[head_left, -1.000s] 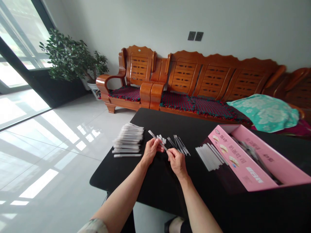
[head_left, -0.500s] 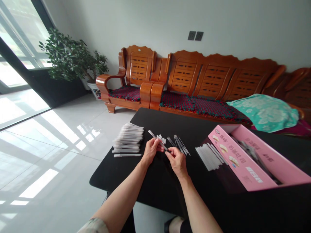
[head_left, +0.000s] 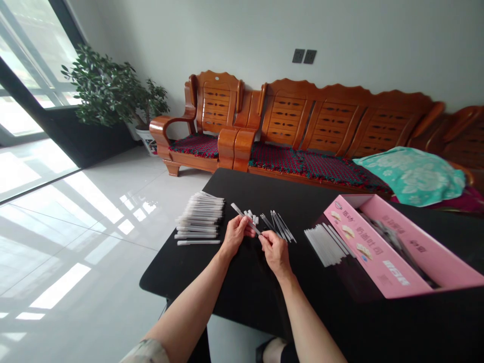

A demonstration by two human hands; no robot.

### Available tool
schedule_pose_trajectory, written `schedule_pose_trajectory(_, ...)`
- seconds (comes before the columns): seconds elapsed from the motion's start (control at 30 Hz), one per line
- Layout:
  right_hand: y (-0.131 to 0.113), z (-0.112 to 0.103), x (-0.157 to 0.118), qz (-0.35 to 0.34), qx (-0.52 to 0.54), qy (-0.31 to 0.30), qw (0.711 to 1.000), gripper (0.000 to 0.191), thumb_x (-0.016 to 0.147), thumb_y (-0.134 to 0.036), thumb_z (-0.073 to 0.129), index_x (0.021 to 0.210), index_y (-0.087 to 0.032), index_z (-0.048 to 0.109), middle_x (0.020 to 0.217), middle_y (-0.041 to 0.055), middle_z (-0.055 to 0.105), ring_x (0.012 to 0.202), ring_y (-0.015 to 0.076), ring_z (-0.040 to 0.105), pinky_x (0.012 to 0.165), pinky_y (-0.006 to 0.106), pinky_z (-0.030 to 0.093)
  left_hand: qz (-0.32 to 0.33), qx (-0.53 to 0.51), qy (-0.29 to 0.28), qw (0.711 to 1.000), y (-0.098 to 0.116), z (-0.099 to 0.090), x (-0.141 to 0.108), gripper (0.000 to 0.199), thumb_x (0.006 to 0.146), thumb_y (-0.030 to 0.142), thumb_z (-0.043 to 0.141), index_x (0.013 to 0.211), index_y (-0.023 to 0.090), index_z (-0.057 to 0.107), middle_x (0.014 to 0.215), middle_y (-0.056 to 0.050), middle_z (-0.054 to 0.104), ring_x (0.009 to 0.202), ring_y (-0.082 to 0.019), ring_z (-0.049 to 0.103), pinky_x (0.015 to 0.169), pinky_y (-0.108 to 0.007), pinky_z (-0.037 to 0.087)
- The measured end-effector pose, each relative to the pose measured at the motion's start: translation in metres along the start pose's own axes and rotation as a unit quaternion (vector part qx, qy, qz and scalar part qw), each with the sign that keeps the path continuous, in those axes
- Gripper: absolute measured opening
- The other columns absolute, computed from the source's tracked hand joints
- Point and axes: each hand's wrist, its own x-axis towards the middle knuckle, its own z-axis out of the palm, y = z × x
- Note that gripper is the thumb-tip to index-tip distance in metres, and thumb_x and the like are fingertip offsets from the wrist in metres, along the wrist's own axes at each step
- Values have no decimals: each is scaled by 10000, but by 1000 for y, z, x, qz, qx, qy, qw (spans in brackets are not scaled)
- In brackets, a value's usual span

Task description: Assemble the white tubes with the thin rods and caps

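Gripping a slim white stick point(head_left: 238, 210) in the left hand point(head_left: 236, 234), with the right hand point(head_left: 277, 252) pinching its near end, hands close together over the black table point(head_left: 242, 297)! Thin rods point(head_left: 278, 225) just right, a white bundle point(head_left: 200, 217) left, a pink box point(head_left: 378, 247) farther right!

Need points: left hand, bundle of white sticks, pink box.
left hand point(head_left: 236, 234): head view, back of the hand.
bundle of white sticks point(head_left: 200, 219): head view, middle of the bundle.
pink box point(head_left: 378, 262): head view, outer face of its near panel.
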Motion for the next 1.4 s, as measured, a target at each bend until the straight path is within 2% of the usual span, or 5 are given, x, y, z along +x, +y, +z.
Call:
schedule_pose_trajectory(0.13,0,0,1,16,1,3,1000,290,858,-426,577,967,-169,658,587,-8,582,541,127,523,546,212,381,0,0,-3,1000,0,-1,0,447,806,551,639,851,109,592,634,-44,658,511,-127,625,508,-223,524)
schedule_pose_trajectory(0.57,3,-5,0,2,-21,4,1000,263,855,-411,553,826,-179,673,610,6,607,550,129,526,554,221,379,15,-7,41,999,-1,-5,3,446,790,559,649,843,118,603,645,-40,662,520,-133,629,515,-235,530)
schedule_pose_trajectory(0.87,14,-11,2,118,-239,99,959,229,872,-378,555,900,-228,727,750,52,723,658,189,623,589,265,338,33,-24,81,996,-3,-8,6,400,814,532,632,861,135,605,623,-27,657,523,-134,625,529,-240,535)
schedule_pose_trajectory(1.07,9,-4,4,78,-292,62,951,220,907,-344,544,980,-252,730,809,51,741,680,179,643,607,264,346,27,-10,68,997,-3,-4,4,422,799,551,640,855,133,607,630,-26,653,539,-143,636,526,-243,537)
schedule_pose_trajectory(1.4,6,4,0,-68,-189,49,978,326,963,-360,428,999,-225,722,819,79,742,701,199,673,640,269,407,22,10,25,999,-2,0,1,472,786,580,642,872,117,606,671,-46,664,559,-154,651,535,-267,556)
